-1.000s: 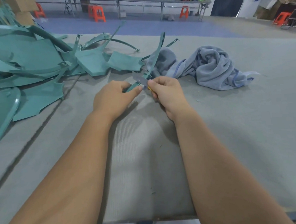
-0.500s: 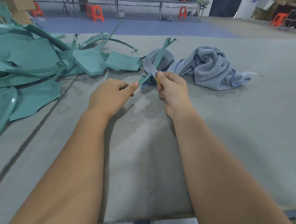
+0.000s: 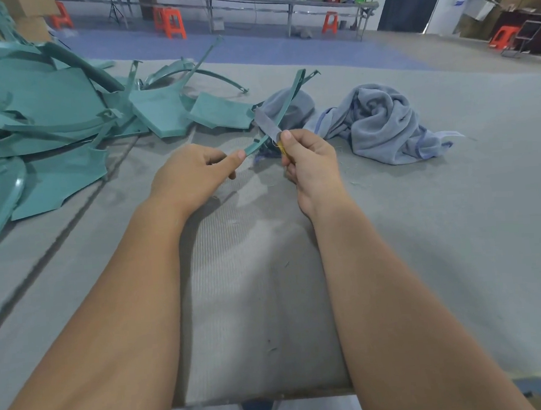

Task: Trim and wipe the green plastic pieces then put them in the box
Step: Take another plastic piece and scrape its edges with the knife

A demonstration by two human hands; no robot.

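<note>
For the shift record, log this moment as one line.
step: trimming | left hand: pinches green strip | right hand: holds blade against strip | cloth: on table, untouched | box: not visible

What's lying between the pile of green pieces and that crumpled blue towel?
In the head view, a grey-blue cloth mound lies there, and the green strip held by the left hand rises in front of it.

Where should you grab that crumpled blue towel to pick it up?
Probably pinch the blue towel from above at its tall bunched hump: the folds stand up there, so fingers can close round them. Its flat corner lies thin against the table.
</note>
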